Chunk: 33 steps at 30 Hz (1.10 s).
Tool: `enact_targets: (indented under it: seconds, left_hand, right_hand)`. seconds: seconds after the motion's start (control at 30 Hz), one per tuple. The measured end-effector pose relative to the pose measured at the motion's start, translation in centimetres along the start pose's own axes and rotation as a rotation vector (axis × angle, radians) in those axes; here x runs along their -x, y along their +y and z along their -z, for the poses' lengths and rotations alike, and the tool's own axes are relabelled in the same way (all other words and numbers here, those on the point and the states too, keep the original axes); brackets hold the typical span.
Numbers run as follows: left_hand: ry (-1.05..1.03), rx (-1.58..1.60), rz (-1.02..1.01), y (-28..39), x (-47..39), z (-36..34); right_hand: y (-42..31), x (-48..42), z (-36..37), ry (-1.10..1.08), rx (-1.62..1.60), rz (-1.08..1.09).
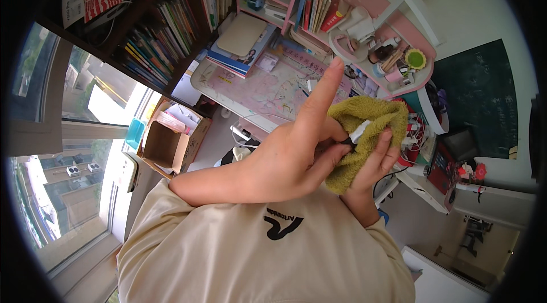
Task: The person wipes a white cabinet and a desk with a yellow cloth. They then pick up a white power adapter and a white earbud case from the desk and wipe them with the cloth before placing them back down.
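My left hand (284,153) reaches in from the left. Its index finger points up and away, while the thumb and another finger pinch a small black object (349,143). Touching that is a small white piece (360,131), lying in the folds of a yellow-green terry cloth (342,170); whether the two are one item I cannot tell. From the right, my right hand (376,164) grips the cloth from below and behind, its fingertips showing at the cloth's near right side. Both hands are in front of my chest, above the near right edge of the desk.
Beyond the hands stands a desk (256,93) with a pink shelf unit (292,3), books (243,53) and a pen holder (395,73). Tangled white cables (421,138) lie at the right. A cardboard box (164,145) is by the window at left, near a dark bookcase (113,42).
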State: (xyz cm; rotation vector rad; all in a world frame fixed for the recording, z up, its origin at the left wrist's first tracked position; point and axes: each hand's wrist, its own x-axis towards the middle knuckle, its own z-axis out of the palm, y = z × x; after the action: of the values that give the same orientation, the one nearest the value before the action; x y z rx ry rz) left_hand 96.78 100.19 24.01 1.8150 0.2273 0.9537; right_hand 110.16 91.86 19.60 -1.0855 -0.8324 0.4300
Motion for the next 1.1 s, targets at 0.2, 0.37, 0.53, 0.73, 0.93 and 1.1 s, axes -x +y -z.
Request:
enact_targets:
  seconds: [0.2, 0.37, 0.53, 0.73, 0.93, 1.1]
  left_hand:
    - [0.044, 0.023, 0.075, 0.3, 0.3, 0.0]
    - [-0.037, -0.326, -0.046, 0.5, 0.3, 0.5]
    - [-0.067, -0.325, -0.16, -0.5, 0.2, 0.7]
    - [-0.175, -0.14, -0.059, -0.2, 0.2, 1.1]
    - [-0.271, -0.193, -0.025, -0.6, 0.4, 1.0]
    - [-0.283, -0.069, 0.112, -0.9, 0.8, 1.2]
  right_hand:
    - [-2.2, -2.2, -0.1, 0.071, -0.531, -0.246]
    - [-4.4, -3.8, -0.6, -0.587, 0.583, 0.296]
    - [-5.0, -3.7, 0.2, -0.622, 0.396, -0.111]
    - [-4.5, -4.0, 1.6, -0.677, 0.183, -0.457]
    - [-2.9, -3.6, 1.6, -0.738, 0.328, -0.437]
    - [-4.3, -3.4, 0.8, -0.716, 0.33, -0.525]
